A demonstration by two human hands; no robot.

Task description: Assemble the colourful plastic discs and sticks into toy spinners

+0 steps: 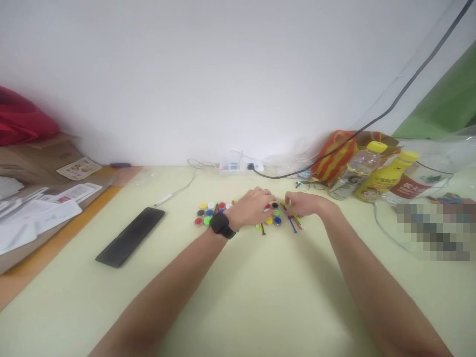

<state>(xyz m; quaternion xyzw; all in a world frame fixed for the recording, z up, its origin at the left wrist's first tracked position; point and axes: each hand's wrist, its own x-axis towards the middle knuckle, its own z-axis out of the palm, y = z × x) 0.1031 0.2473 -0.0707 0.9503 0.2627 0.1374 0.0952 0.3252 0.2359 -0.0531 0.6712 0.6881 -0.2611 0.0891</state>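
Observation:
My left hand, with a black watch on its wrist, is bent over rows of small round coloured caps. Its fingers curl down and hide some of the caps; whatever is between the fingertips is too small to make out. To the right, my right hand is curled with fingertips pointing down at a bunch of thin coloured sticks. Whether a stick is pinched there cannot be seen. More caps in yellow, black, red and green lie left of my left hand, and a dark stick sticks out below it.
A black phone lies at left. White power strip and cable run along the wall. Glasses, bottles and a striped bag stand back right. Cardboard and white packaging are far left.

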